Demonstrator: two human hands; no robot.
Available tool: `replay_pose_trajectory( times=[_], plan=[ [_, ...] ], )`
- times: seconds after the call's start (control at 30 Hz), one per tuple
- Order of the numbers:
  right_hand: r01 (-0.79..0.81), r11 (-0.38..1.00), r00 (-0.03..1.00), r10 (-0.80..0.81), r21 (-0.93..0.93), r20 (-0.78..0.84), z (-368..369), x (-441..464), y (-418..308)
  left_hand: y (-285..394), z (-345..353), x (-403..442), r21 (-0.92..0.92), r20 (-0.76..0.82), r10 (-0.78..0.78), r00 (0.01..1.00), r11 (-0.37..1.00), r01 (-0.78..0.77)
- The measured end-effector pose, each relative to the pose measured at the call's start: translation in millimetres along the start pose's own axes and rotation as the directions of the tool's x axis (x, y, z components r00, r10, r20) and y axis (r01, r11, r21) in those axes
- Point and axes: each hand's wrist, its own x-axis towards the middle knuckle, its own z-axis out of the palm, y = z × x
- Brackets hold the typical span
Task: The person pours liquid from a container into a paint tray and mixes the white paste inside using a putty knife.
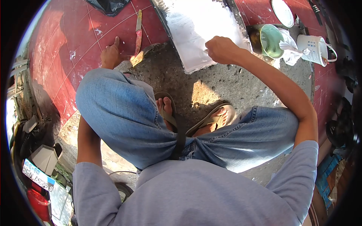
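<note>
My right hand (222,51) is closed, knuckles up, above a long panel (200,34) covered in a white coating with dark edges. What its fingers grip, if anything, is hidden beneath the hand. My left hand (110,55) is beyond my left knee, near the red tiles, with some fingers stretched apart and nothing seen in it. Just right of that hand lies a knife-like tool (138,32) with a reddish handle and a tan blade.
Right of the panel are a greenish translucent container (271,41), a crumpled white plastic bag (290,49) and a white bucket (312,49) on its side. A round white lid (283,13) lies farther back. A black plastic bag (108,5) is at the top left.
</note>
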Motion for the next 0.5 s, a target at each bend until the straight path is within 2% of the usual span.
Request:
replay_pose_trajectory(
  times=[0.07, 0.17, 0.27, 0.3, 0.4, 0.5],
  plan=[
    [0.084, 0.996, 0.994, -0.082, 0.031, -0.066, 0, 6, 0, 0, -1, -1, 0.002, 0.007, 0.006, 1.0, 1.0, -0.006],
    [0.07, 0.997, 0.99, -0.075, -0.042, -0.123, -2, 12, 9, 3, -5, -3, 0.01, 0.016, -0.002, 1.0, 1.0, 0.002],
    [0.087, 0.993, 0.996, -0.087, -0.075, -0.004, 1, 9, -13, 3, -5, -3, 0.032, 0.021, -0.009, 1.0, 0.999, 0.008],
    [0.133, 0.991, 0.991, -0.133, -0.03, 0.011, 3, 11, -16, 3, -5, -2, 0.028, 0.023, -0.007, 1.0, 1.0, 0.006],
    [0.135, 0.989, 0.986, -0.129, 0.055, -0.101, 2, 12, -17, 4, -6, -4, 0.028, 0.022, -0.008, 1.0, 1.0, 0.007],
    [0.162, 0.986, 0.987, -0.162, 0.042, -0.015, 13, 11, -19, 3, -5, -3, 0.027, 0.01, 0.001, 1.0, 1.0, -0.001]
  ],
)
